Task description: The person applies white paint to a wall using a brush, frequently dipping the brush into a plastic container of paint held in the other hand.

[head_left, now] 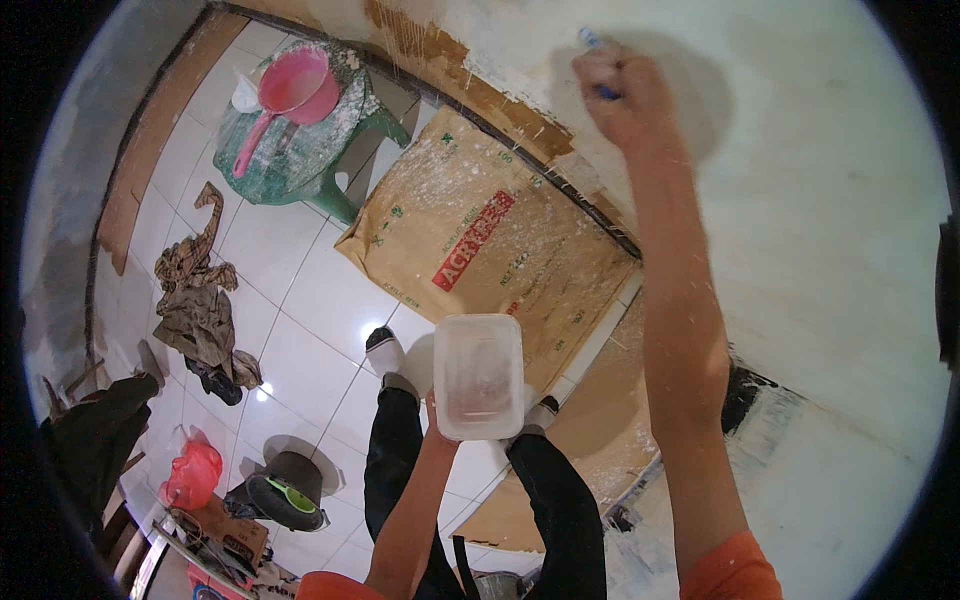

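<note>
A translucent white plastic food container [478, 378], rectangular with rounded corners, is held in front of my body. My left hand [436, 418] grips it from below its left side, with most fingers hidden behind the plastic. A whitish residue shows on the container's bottom. Up at the pale wall [800, 200], my right hand [622, 95] is closed in a fist round a slim tool with a blue and white handle [592, 39]. The fist covers most of that tool, so its kind cannot be made out. Bare brownish patches [430, 50] show along the wall's lower edge.
A splattered green plastic stool [260, 150] holds a pink dipper [298, 88]. Brown paper sacking [480, 230] lies on white floor tiles along the wall. Crumpled cloth [200, 310], a black bucket [290, 490], a red plastic bag [192, 473] and a brown carton [232, 535] are at left.
</note>
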`<state>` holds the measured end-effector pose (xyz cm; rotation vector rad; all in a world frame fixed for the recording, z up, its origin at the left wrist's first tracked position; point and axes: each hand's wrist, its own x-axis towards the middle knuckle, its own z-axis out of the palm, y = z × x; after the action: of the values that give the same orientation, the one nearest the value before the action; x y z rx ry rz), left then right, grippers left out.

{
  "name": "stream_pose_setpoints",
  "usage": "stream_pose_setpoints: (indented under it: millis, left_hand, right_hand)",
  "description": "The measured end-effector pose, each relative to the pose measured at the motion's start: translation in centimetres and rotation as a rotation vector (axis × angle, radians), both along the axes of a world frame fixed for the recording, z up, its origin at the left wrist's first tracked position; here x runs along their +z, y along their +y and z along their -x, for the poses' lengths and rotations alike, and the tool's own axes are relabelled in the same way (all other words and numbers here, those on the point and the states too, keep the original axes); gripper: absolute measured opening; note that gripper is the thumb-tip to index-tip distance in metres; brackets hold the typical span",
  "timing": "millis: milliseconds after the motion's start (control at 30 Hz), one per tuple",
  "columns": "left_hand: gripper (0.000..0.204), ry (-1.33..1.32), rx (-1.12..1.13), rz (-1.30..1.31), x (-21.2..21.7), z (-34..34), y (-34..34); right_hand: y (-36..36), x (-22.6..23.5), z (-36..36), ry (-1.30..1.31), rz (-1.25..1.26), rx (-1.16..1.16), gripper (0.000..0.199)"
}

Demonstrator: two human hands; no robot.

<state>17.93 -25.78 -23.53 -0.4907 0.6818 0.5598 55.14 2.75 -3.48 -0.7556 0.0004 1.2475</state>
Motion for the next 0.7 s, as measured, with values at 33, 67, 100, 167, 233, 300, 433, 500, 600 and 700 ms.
stream_pose_setpoints:
  millis: [33, 67, 100, 167, 233, 300, 433, 500, 600, 700]
  left_hand:
    - [0.052, 0.016, -0.011, -0.018, 0.1, -0.1, -0.1]
    - [0.052, 0.014, -0.01, -0.018, 0.4, -0.5, 0.1]
    - [0.052, 0.011, -0.027, -0.011, 1.0, -0.9, 0.4]
    - [0.052, 0.012, -0.061, -0.012, 1.2, -1.0, 0.5]
    - [0.052, -0.077, 0.047, 0.044, 0.7, -1.0, 0.0]
    - [0.052, -0.038, 0.045, 0.019, 0.3, -0.5, -0.2]
    - [0.052, -0.047, 0.011, 0.018, 0.1, -1.0, -0.3]
    - [0.051, -0.04, 0.018, 0.024, -0.3, -0.6, -0.6]
    - [0.05, 0.02, 0.051, 0.043, 0.1, 0.7, -0.8]
    - [0.05, 0.071, 0.025, 0.044, -1.1, 0.8, -1.3]
  right_hand:
    - [-0.7, 2.8, 0.2, 0.033, -0.082, 0.054, 0.01]
    - [-1.9, 5.9, 1.6, -0.041, -0.153, 0.089, 0.012]
    - [-2.9, 7.8, 2.7, -0.114, -0.226, 0.121, 0.015]
    - [-3.2, 7.7, 3.1, -0.201, -0.173, 0.025, 0.018]
    - [-3.0, 6.8, 3.8, -0.364, -0.053, -0.131, 0.024]
    - [-2.8, 4.9, 4.4, -0.52, 0.073, -0.272, 0.031]
    - [-3.5, -12.0, 0.0, -0.768, 0.128, -0.365, 0.03]
    - [-5.5, -19.1, 0.2, -0.829, 0.418, -0.238, 0.028]
    - [-6.2, -22.6, 2.9, 0.007, 0.442, -0.043, 0.023]
    - [-4.4, -23.4, 0.6, -0.185, 0.585, -0.083, 0.016]
